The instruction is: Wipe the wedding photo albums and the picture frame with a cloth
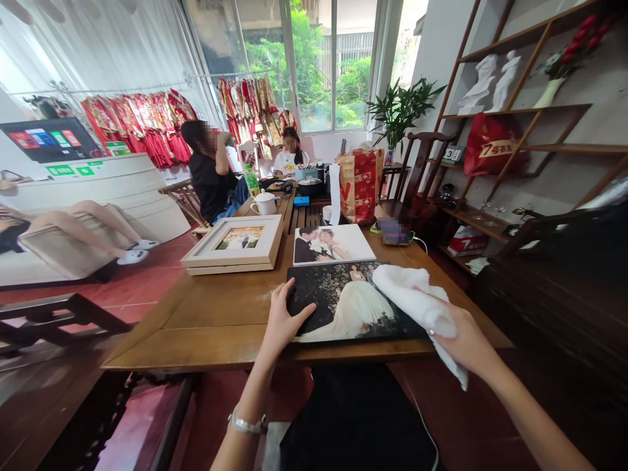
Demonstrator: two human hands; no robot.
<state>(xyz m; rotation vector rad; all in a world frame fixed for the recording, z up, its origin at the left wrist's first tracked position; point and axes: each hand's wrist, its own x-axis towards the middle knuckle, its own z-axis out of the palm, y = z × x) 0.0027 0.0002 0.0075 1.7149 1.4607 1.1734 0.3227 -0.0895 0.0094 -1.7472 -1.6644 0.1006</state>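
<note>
While the left hand (284,315) rests spread at the left edge of the photo panel (350,307), thumb upon its face, the right hand (461,335) clasps a bunched, soft-looking white cloth (411,294) against the panel's right part, some fingers hidden. The panel lies flat on the counter (210,320) between both hands. Judged by appearance, it should prove stiff and fairly light, its smooth face slippery and easily scratched; hold is best taken by the side edges, nearest each hand.
</note>
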